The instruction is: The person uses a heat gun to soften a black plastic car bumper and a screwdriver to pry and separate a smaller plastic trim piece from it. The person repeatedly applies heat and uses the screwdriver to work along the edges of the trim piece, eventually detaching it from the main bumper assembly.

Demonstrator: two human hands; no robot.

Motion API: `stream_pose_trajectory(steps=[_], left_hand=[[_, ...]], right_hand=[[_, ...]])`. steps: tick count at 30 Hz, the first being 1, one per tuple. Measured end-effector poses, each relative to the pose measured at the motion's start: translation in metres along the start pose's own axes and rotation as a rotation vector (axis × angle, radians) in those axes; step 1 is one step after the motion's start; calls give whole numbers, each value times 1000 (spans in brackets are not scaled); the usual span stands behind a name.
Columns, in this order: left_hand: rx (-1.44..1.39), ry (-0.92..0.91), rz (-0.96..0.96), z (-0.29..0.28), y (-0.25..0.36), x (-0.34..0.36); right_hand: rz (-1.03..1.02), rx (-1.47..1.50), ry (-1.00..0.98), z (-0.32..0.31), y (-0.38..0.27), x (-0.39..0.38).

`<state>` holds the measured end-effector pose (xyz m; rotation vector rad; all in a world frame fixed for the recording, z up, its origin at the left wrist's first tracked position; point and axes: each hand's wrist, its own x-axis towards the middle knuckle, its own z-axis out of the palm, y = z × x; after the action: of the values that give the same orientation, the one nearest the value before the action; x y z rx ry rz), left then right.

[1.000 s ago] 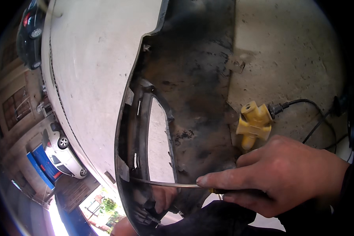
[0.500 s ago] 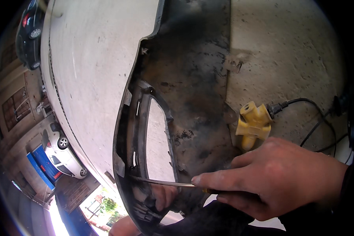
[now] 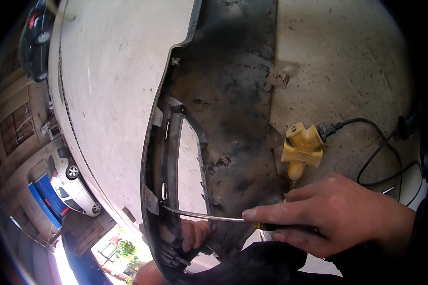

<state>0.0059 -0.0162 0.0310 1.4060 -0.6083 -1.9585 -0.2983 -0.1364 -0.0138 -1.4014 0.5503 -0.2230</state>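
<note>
A dark car bumper [image 3: 238,109] stands with its sooty, scuffed inner side toward me, a long opening near its left edge. My right hand [image 3: 333,213] is closed around a thin metal-shafted tool [image 3: 209,218] with a yellow-and-dark handle, mostly hidden in the palm. Its index finger lies along the shaft. The tip meets the bumper's inner left edge, beside a pale tab [image 3: 151,203]. Low on the bumper, my left hand [image 3: 194,233] has its curled fingers gripping the part by the opening. Its thumb is hidden.
A yellow multi-socket adapter [image 3: 302,149] with a black cord [image 3: 373,124] plugged in lies right of the bumper on the concrete floor [image 3: 337,61]. At the far left stand a white car [image 3: 73,187], a dark car [image 3: 34,45] and a blue container [image 3: 52,197].
The tool's tip has moved slightly up along the bumper's inner edge. My right hand has shifted a little to the right. My left fingers show more through the opening.
</note>
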Motion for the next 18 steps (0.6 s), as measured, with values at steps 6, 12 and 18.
stream_pose_trajectory(steps=[6, 12, 18], left_hand=[[-61, -255, 53, -29, -14, 4], [-116, -435, 66, -47, -24, 10], [-96, -283, -4, -32, -14, 7]], right_hand=[[-20, 19, -19, -3, 1, -1], [-62, 81, 12, 1, 4, -2], [-7, 49, -26, -2, 2, 4]])
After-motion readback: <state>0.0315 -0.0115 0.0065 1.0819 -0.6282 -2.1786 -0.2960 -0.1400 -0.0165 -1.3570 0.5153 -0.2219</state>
